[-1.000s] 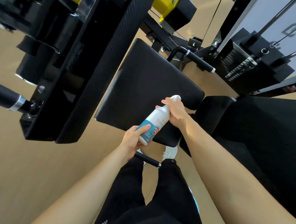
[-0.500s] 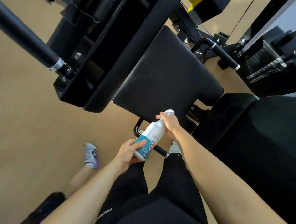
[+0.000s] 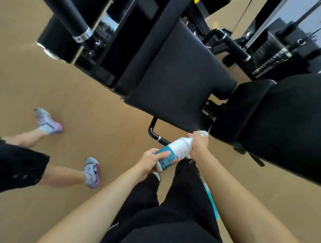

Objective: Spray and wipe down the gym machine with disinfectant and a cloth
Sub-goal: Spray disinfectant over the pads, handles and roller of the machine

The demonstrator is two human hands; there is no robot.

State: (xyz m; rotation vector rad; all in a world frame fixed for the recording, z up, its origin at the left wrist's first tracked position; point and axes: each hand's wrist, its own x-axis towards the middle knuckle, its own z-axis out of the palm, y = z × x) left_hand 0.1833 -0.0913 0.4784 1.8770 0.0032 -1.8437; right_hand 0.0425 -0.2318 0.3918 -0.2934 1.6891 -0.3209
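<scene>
— Where is the bottle (image 3: 175,151)?
— Tilted, just before the pad's (image 3: 175,76) near edge. The left hand (image 3: 147,162) grips its base; the right hand (image 3: 199,146) curls round its spray head.
— Anyone nearby?
— Legs (image 3: 63,176), at left.

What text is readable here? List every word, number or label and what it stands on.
"DARC", white letters, partly hidden: black trousers.
"99", red shield: white and teal spray bottle.
Bottle's other print: too small to read.
Black weight stack markings: blurred.
</scene>
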